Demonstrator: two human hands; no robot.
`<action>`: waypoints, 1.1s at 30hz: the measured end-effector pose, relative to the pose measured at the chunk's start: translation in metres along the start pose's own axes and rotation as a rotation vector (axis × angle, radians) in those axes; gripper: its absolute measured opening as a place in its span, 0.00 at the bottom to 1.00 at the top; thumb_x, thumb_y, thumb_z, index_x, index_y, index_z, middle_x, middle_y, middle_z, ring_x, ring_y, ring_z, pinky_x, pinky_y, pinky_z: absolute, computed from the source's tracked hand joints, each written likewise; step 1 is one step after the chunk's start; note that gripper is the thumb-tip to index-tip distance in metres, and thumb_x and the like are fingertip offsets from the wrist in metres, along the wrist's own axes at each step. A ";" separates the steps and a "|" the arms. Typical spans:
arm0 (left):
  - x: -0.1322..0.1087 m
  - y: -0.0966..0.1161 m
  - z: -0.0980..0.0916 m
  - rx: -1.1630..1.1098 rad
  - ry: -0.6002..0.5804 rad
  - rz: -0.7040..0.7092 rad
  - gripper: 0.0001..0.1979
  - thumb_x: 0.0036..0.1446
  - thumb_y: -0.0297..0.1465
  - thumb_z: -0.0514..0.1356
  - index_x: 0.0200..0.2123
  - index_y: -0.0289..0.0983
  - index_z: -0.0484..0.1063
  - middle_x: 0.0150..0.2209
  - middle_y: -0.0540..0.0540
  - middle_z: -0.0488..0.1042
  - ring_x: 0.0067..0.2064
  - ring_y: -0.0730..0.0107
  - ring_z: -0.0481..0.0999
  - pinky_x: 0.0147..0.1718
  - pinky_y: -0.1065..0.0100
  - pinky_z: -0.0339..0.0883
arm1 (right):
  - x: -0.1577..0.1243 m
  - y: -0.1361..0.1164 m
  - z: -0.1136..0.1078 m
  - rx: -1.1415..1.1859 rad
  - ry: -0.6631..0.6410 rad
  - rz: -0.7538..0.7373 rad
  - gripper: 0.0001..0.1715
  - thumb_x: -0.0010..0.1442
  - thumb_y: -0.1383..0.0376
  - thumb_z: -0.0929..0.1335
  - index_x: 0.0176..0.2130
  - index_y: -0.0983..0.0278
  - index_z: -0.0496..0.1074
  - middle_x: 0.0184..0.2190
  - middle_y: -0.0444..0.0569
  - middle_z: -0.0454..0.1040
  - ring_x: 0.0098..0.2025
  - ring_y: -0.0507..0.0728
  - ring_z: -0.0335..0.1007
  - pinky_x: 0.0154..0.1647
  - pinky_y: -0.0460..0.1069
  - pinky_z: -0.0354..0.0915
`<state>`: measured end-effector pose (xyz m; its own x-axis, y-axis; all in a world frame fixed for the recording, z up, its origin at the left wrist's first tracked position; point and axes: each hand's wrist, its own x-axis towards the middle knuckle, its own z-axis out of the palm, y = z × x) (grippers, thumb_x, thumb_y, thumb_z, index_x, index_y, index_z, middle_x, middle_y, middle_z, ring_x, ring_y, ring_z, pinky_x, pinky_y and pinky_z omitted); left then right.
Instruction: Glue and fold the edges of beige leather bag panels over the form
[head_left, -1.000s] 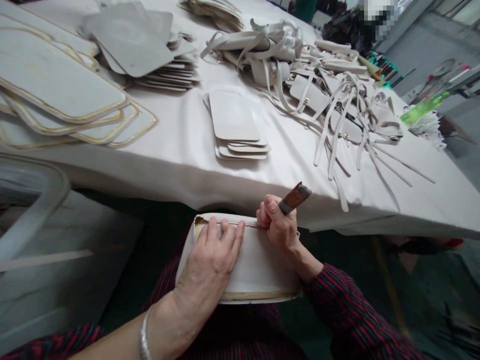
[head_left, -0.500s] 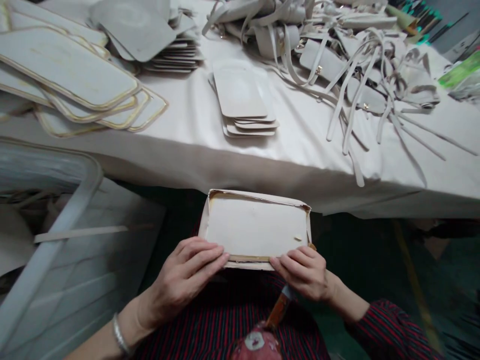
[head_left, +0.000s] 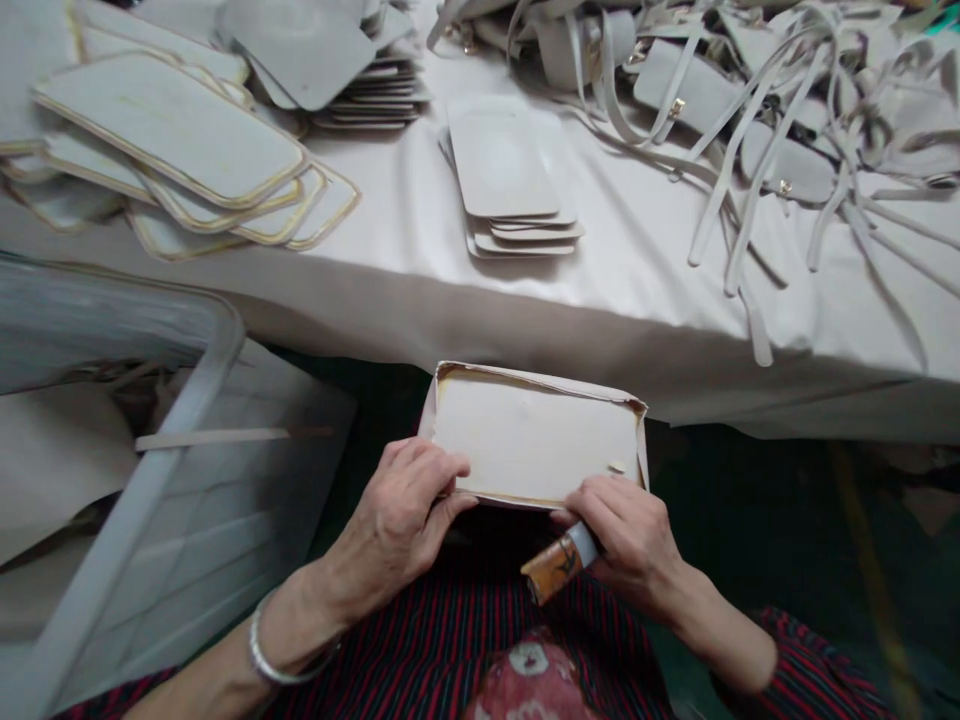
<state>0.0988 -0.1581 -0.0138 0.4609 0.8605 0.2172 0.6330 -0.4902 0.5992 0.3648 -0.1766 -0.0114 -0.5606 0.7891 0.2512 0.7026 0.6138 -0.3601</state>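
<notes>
A shallow, tray-like off-white bag piece (head_left: 532, 440) with raised rims and yellowish glue lines is held in front of my body, below the table edge. My left hand (head_left: 409, 500) is closed on its near left corner, thumb under the rim and fingers bent over it. At the near right corner, my right hand (head_left: 626, 525) grips the rim. Tucked in that same hand is a tool with an orange-brown wrapped handle (head_left: 559, 568) and a grey section; its working end is hidden. A small pale scrap (head_left: 616, 467) lies inside the piece, close to my right fingers.
On the cloth-covered table (head_left: 390, 290) lie glue-edged panels (head_left: 180, 130), a stack of grey-white pieces (head_left: 300, 50), a smaller stack (head_left: 510, 175) and a heap of straps and bag parts (head_left: 780, 120). A plastic bin (head_left: 187, 400) holding sheet pieces stands at my left.
My left fingers have gone from lying flat along the near rim to pinching it. The tool's handle now sticks out more plainly from my right hand. The whole view has shifted slightly.
</notes>
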 end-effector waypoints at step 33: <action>-0.026 0.063 0.060 0.601 -0.064 0.129 0.28 0.58 0.42 0.60 0.59 0.38 0.66 0.57 0.45 0.66 0.56 0.54 0.63 0.57 0.56 0.58 | -0.033 0.011 -0.015 0.170 0.113 0.306 0.10 0.58 0.76 0.63 0.27 0.64 0.63 0.24 0.47 0.63 0.28 0.54 0.55 0.29 0.49 0.53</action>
<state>0.1636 -0.2199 -0.0280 0.5813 0.7884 0.2014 0.8012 -0.5978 0.0278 0.3977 -0.1949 -0.0099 -0.2772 0.9390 0.2035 0.7418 0.3437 -0.5759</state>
